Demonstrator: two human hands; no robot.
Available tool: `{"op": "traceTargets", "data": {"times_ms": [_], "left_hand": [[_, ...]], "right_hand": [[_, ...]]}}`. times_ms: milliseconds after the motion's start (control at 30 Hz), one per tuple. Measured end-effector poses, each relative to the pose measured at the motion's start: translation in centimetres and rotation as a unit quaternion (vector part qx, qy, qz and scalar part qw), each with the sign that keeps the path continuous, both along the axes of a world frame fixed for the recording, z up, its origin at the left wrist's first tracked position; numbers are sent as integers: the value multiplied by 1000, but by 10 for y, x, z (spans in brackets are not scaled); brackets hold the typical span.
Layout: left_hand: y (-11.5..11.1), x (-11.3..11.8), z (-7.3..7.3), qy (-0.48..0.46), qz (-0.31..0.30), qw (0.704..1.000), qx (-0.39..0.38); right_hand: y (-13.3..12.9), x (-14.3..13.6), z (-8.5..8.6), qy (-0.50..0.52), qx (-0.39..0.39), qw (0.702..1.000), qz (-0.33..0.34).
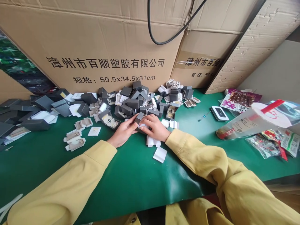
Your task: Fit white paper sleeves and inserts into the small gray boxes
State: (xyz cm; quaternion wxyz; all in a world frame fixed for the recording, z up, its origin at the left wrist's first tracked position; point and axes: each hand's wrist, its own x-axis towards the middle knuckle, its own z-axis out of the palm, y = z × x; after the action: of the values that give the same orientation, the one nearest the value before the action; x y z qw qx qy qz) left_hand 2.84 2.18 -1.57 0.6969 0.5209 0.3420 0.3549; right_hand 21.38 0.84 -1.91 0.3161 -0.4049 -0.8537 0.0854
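My left hand (124, 131) is closed around a small dark grey box (140, 117) near the middle of the table. From the other side my right hand (156, 127) bends its fingers over the same box, where a bit of white shows under the fingertips. Most of the box's inside is hidden by my fingers. White folded inserts (153, 142) lie just below my right hand, with a white paper piece (160, 154) in front of them. By my left hand an opened grey box (109, 119) shows its pale inside.
Many grey boxes (133, 103) and white inserts are heaped along the back against a cardboard carton (105, 40). More grey boxes (35, 125) lie left. At right are a white device (219, 113), a plastic drink cup (248, 122) and snack packets (264, 145). A black cable (161, 43) hangs above.
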Motion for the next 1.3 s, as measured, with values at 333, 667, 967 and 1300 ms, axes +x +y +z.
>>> {"op": "traceTargets", "data": {"times_ms": [333,667,967,1300], "left_hand": [[-4,-1,-3,9,9,1000,20],[0,-3,-3,10,-7,1000,11],[0,-3,-4,-8,10,1000,7],[-3,0,1,6,22,1000,9]], "right_hand": [[5,-1,0,-3,-9,999,42],[-5,-1,-3,103,-39,994,-1],[-8,1,-5,66,37,997,-3],[-7,-1,-5,59,48,997,19]]}}
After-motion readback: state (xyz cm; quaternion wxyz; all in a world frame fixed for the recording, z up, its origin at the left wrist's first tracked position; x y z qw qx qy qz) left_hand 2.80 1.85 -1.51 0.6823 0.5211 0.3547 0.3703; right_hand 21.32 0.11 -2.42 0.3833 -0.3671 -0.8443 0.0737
